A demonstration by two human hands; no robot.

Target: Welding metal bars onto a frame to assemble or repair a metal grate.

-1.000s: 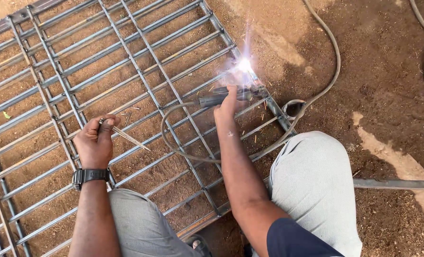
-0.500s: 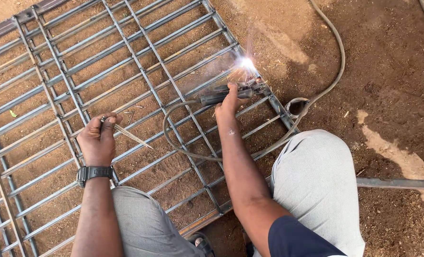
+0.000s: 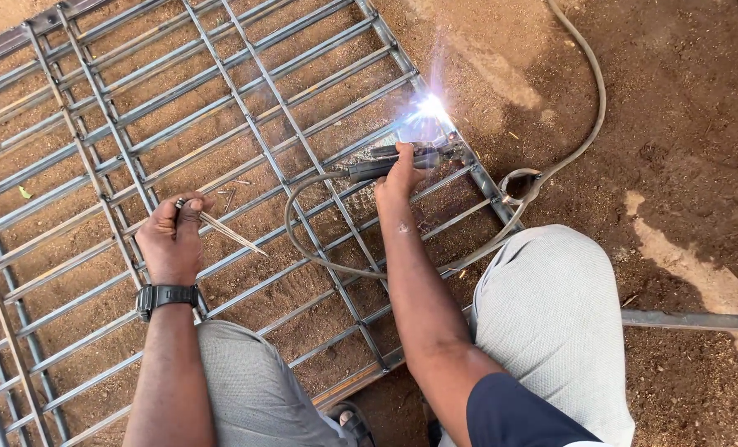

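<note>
Crouching over a metal grille [image 3: 137,149] laid flat on brown dirt [image 3: 675,132], the person had the right hand [image 3: 402,170] closed tight around a dark electrode holder [image 3: 385,165], whose tip met the grille's right-hand frame bar where a bright white-blue arc [image 3: 431,106] flared. A grey cable [image 3: 588,91] ran from the holder in a loop across the bars and away over the dirt to the top edge. The left hand [image 3: 170,240], with a black wristwatch [image 3: 166,296] below it, rested on the bars to the left, well apart from the arc, fingers curled shut on a few thin welding rods [image 3: 232,233] that stuck out to the right
</note>
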